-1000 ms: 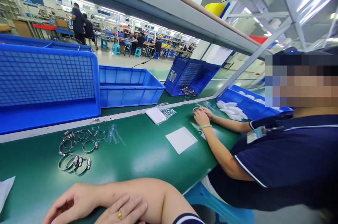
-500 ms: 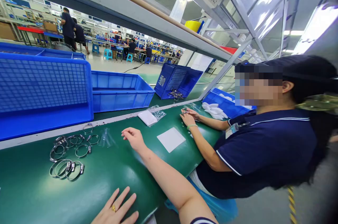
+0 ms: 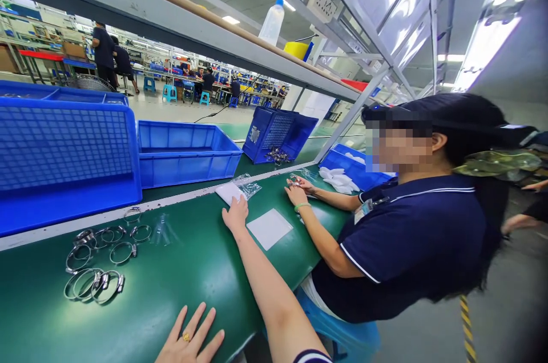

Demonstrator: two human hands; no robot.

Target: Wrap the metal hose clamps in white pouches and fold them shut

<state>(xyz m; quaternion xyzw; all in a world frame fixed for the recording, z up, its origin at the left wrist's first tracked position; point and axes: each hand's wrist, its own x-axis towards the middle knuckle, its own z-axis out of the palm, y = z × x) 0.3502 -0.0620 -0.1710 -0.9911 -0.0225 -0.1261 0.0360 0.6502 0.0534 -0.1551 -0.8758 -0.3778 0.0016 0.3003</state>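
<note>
My left hand (image 3: 188, 340), with a gold ring on one finger, lies flat on the green tabletop (image 3: 180, 271), fingers spread. My right hand (image 3: 236, 214) reaches over the near edge of a packet of white sheets (image 3: 226, 194) lying partly in a clear plastic bag (image 3: 250, 187). Its fingers look apart and touch or almost touch the packet; the undersides of the fingertips are hidden. A single white sheet (image 3: 269, 229) lies to the right of my right hand. On the left, several metal hose clamps (image 3: 123, 253) lie loose near some clear plastic bags (image 3: 163, 230).
A co-worker (image 3: 411, 237) sits at the right, both hands (image 3: 299, 190) around small metal parts. Blue crates (image 3: 188, 166) line the back edge, one tipped crate (image 3: 280, 134) holding metal clamps (image 3: 277, 155). White pieces (image 3: 338, 180) spill by another bin. A shelf beam (image 3: 192, 26) crosses overhead.
My right hand has moved right and forward from above the bare tabletop to the packet of white sheets. My left hand stays flat. The view has shifted slightly right.
</note>
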